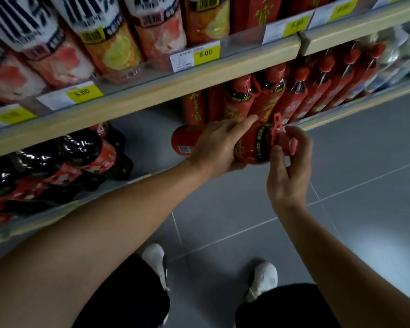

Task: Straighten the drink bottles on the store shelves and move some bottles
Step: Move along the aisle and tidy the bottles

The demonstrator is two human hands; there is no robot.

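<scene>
A red drink bottle (253,147) lies sideways in the air in front of the lower shelf, its base to the left and its cap end to the right. My left hand (219,146) wraps around its body from the near side. My right hand (290,162) pinches the red plastic carry handle (279,131) at the bottle's neck. Behind them a row of matching red bottles (294,91) stands on the lower shelf.
The upper shelf (152,91) carries tall orange and white bottles (100,43) and yellow price tags (205,54). Dark cola bottles (64,162) fill the lower shelf at left. Clear bottles (398,58) stand far right. Below lie grey floor tiles (353,174) and my white shoes (262,280).
</scene>
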